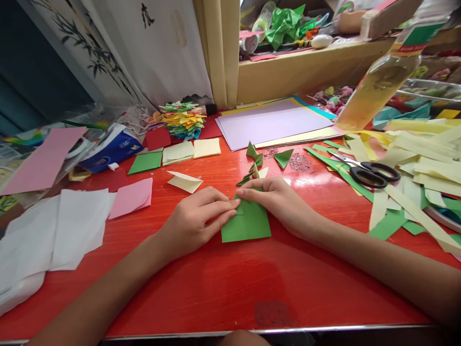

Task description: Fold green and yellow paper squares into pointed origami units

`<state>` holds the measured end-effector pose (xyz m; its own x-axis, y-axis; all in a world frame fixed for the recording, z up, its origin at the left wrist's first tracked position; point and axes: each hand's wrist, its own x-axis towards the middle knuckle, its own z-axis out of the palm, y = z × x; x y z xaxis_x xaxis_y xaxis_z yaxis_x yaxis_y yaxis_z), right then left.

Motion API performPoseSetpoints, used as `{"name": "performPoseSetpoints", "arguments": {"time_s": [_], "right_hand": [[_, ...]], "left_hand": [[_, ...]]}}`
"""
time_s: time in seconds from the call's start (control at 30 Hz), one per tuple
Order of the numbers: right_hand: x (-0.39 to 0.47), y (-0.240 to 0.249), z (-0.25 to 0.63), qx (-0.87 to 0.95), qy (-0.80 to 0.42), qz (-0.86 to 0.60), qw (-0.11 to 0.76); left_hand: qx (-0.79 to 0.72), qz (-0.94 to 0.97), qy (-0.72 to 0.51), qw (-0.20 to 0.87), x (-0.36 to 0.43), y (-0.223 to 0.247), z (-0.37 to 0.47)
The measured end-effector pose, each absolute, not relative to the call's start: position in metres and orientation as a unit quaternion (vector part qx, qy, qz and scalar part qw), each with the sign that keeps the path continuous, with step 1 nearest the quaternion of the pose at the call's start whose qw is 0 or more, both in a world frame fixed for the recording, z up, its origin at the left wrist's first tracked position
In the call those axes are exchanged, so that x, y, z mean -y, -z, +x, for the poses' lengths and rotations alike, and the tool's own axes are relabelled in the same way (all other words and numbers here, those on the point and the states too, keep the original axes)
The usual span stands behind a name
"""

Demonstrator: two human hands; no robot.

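A square of green paper [250,226] lies on the red table in front of me, its far-left corner turned inward. My left hand [203,216] presses that corner with its fingertips held together. From the far side, my right hand [273,199] pinches the paper's upper edge between thumb and fingers. Just beyond my hands stand several small folded green and cream paper pieces [255,166], and another folded green piece [284,158] lies to their right. A cream paper [185,181], folded over, rests left of them.
Square paper stacks, green [146,162], cream [207,147] and pink [131,198], lie at the left. Black-handled scissors [374,174] rest on paper strips [425,163] at the right, near a tall bottle [382,81]. Large lilac sheets [273,122] lie behind.
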<state>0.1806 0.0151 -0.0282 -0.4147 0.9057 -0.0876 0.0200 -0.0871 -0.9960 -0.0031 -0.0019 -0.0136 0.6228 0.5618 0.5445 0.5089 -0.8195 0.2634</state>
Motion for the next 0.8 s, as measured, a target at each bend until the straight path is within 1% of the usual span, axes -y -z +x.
{"name": "performPoseSetpoints", "arguments": {"time_s": [0.13,0.23,0.43,0.57,0.7,0.8], "right_hand": [[-0.015,0.032,0.180,0.552,-0.615,-0.402,0.394],[-0.016,0.032,0.180,0.545,-0.622,-0.389,0.406],[-0.013,0.025,0.175,0.528,-0.638,-0.365,0.425],[-0.008,0.024,0.174,0.577,-0.604,-0.375,0.402],[-0.006,0.026,0.175,0.640,-0.570,-0.374,0.353],[-0.007,0.028,0.174,0.659,-0.569,-0.365,0.330]], "left_hand": [[-0.342,0.872,-0.337,0.097,0.004,0.017,-0.001],[-0.396,0.832,-0.361,0.146,0.006,0.017,0.001],[-0.479,0.758,-0.391,0.205,0.007,0.017,0.003],[-0.488,0.732,-0.382,0.283,0.006,0.020,0.005],[-0.492,0.710,-0.402,0.305,0.007,0.017,0.007],[-0.490,0.690,-0.421,0.326,0.009,0.013,0.008]]}}
